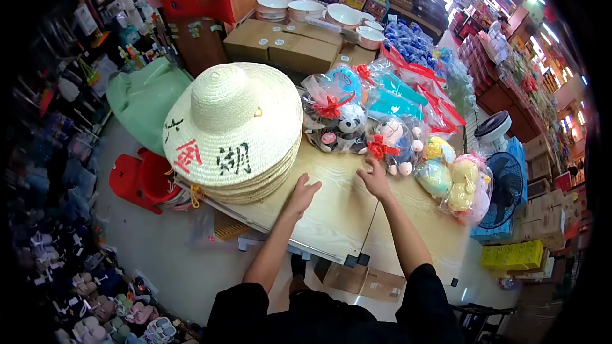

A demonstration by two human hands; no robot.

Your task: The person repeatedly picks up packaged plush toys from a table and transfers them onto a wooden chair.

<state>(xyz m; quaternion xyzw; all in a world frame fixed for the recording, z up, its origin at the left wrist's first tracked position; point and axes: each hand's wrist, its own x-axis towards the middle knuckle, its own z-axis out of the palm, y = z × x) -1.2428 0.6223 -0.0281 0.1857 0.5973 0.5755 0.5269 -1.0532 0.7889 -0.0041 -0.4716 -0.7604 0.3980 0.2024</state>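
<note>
My left hand (302,195) hovers over the pale wooden table (331,216), fingers apart and holding nothing. To its left stands a stack of straw hats (229,127); the top one carries red and black characters. My right hand (374,177) is open near a wrapped plush toy (394,140) with a red bow; whether the fingertips touch it I cannot tell. Beside that toy sits a wrapped panda plush (349,118), also with a red bow. Farther right lie yellow plush toys (464,181) in clear plastic.
Brown cardboard boxes (290,41) with white bowls (343,15) on top stand behind the toys. A green plastic chair (143,99) and a red bucket (156,175) are at the left. A black fan (502,188) stands off the table's right end. Slippers (102,302) cover the lower left.
</note>
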